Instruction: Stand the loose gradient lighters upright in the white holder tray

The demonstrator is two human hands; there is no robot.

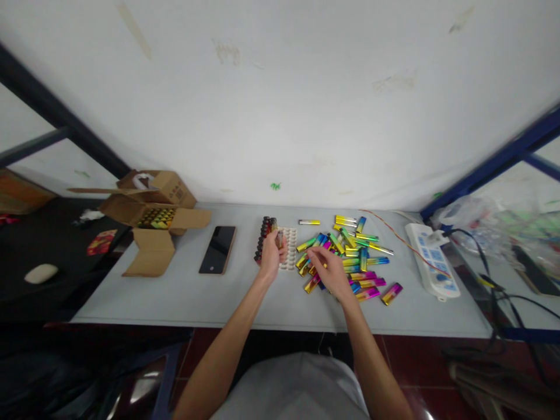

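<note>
My left hand is closed over a white tray with round holes, its fingers wrapped round a small lighter. Rows of dark-topped pieces stand upright in the left part of the tray. My right hand hovers at the left side of a loose pile of shiny lighters in yellow, green, blue and magenta. Its thumb and fingers are pinched together; whatever is between them is hidden. One yellow lighter lies apart, behind the tray.
On the left stand a black phone and an open cardboard box packed with similar pieces. A white power strip with cables lies at the right, a thin red wire crossing to it. A wall bounds the table's back.
</note>
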